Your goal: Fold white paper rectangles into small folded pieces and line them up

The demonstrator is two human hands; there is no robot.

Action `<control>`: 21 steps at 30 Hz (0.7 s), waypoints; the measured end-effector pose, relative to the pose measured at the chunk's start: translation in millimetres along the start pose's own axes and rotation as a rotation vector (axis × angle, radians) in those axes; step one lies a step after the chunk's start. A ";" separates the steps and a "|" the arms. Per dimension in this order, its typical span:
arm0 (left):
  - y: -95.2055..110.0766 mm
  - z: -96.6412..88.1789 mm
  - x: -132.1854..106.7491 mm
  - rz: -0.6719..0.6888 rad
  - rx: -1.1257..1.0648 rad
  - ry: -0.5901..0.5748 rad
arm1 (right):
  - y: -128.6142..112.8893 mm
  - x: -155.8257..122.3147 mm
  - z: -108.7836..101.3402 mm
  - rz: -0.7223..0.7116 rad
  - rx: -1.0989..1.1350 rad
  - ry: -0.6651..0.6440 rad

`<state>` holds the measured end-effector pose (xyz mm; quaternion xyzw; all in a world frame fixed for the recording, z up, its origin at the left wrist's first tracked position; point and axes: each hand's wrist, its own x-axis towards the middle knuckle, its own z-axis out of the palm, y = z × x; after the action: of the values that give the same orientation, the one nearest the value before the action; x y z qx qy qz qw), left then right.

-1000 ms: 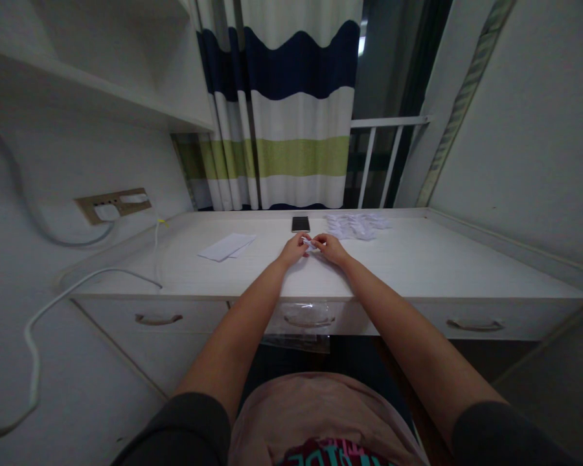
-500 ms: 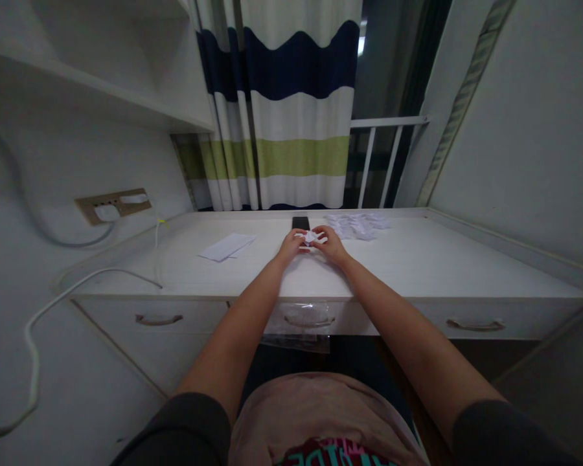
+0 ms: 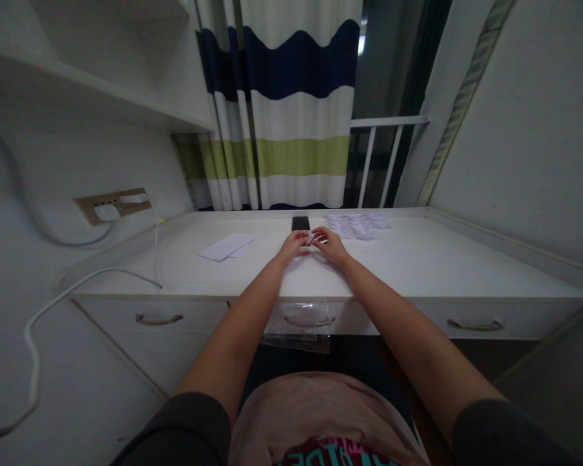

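Above the white desk (image 3: 418, 265), a small piece of folded white paper (image 3: 310, 238) sits between my two hands. My left hand (image 3: 294, 244) pinches it from the left side, and my right hand (image 3: 329, 245) grips it from the right with thumb and fingers. Much of the paper is hidden behind the fingers, so its exact shape cannot be made out. Just behind my left hand lies a dark, flat, phone-like rectangle (image 3: 300, 223). Several folded white paper pieces (image 3: 357, 226) are heaped behind and to the right of my right hand.
Flat white paper sheets (image 3: 227, 247) lie on the desk to the left. A white cable (image 3: 97, 275) crosses the desk's left end, near a wall socket (image 3: 111, 206). Drawers with metal handles (image 3: 159, 320) run under the front edge. A striped curtain (image 3: 301, 116) hangs behind.
The paper between my hands has turned and now shows a narrower shape, with less of it visible. My fingers have shifted slightly around it; the other things stay where they were.
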<state>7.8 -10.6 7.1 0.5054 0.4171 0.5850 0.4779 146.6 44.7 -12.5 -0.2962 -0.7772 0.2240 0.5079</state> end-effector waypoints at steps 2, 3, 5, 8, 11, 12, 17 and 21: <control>-0.1 -0.2 0.9 -0.013 -0.003 -0.010 | -1.0 -0.1 -0.7 0.000 -0.003 -0.007; -0.2 -0.2 1.3 -0.021 -0.006 -0.010 | -1.3 0.0 -0.8 -0.001 -0.003 -0.010; -0.4 0.0 2.0 -0.036 -0.014 -0.007 | -1.4 0.2 -0.8 -0.003 0.005 -0.015; -0.6 0.4 2.3 -0.032 -0.028 -0.011 | 0.1 0.6 0.2 0.001 0.028 -0.022; -0.2 0.1 1.9 -0.021 -0.051 -0.008 | 2.7 1.1 1.2 -0.003 0.049 -0.032; -0.1 -0.2 1.7 -0.022 -0.058 -0.007 | 3.5 1.2 1.3 -0.010 0.050 -0.032; -1.0 -3.1 3.2 -0.008 -0.077 0.011 | 4.6 0.8 -0.3 -0.054 0.017 -0.030; -2.4 -3.1 5.5 0.018 -0.074 0.045 | 4.4 0.8 -0.9 -0.064 0.007 -0.040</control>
<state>4.9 -4.8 5.4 0.4777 0.4011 0.6156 0.4816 148.2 48.5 -14.5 -0.2650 -0.7954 0.2162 0.5004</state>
